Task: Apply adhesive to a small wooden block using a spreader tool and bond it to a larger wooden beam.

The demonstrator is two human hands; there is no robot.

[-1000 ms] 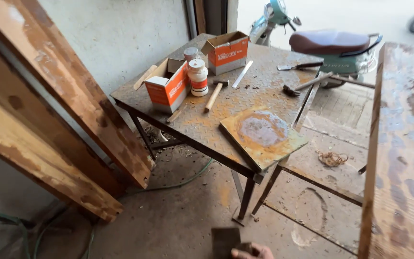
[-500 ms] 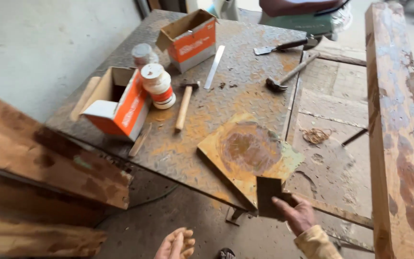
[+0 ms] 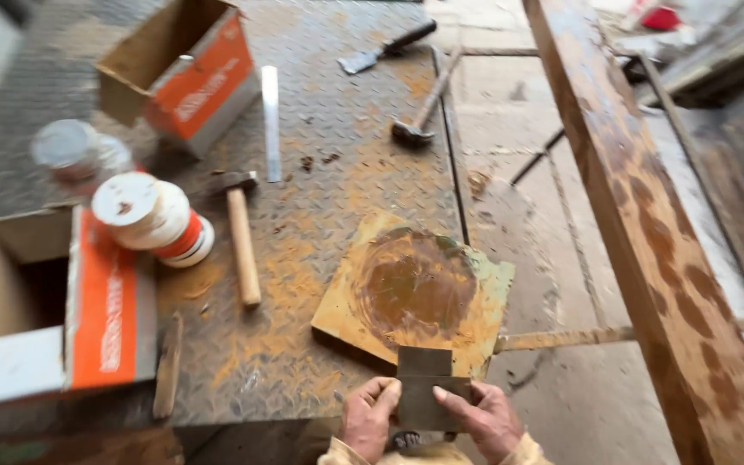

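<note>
Both hands sit at the bottom edge of the head view, closed on one small dark rectangular sheet (image 3: 424, 389): the left hand (image 3: 367, 419) pinches its left side with the thumb on the face, and the right hand (image 3: 484, 419) grips its right side, thumb laid across the front. That sheet stands roughly upright between them, its top edge overlapping the near corner of a rusty square metal plate (image 3: 413, 295), which lies flat on the tabletop (image 3: 320, 120) and juts past its right edge. This plate carries a round brown stain ringed in yellow and green. Left of the plate, a hammer with a wooden handle (image 3: 239, 239) lies with its head pointing away from the person. Beside it a white plastic jar with a red band (image 3: 152, 220) lies tilted, and a second, blurred jar (image 3: 75, 155) sits just behind. An open orange and white cardboard box (image 3: 62, 314) stands at the near left, with a narrow wooden strip (image 3: 167, 366) along its right side. Farther back is another open orange box (image 3: 178, 73), and just right of it a flat metal ruler (image 3: 269, 120). A dark-handled scraper (image 3: 385, 47) and a second hammer (image 3: 424, 108) lie near the far right edge. To the right, apart from the tabletop, a long rusty beam (image 3: 647, 232) runs diagonally above the concrete floor (image 3: 553, 258).
</note>
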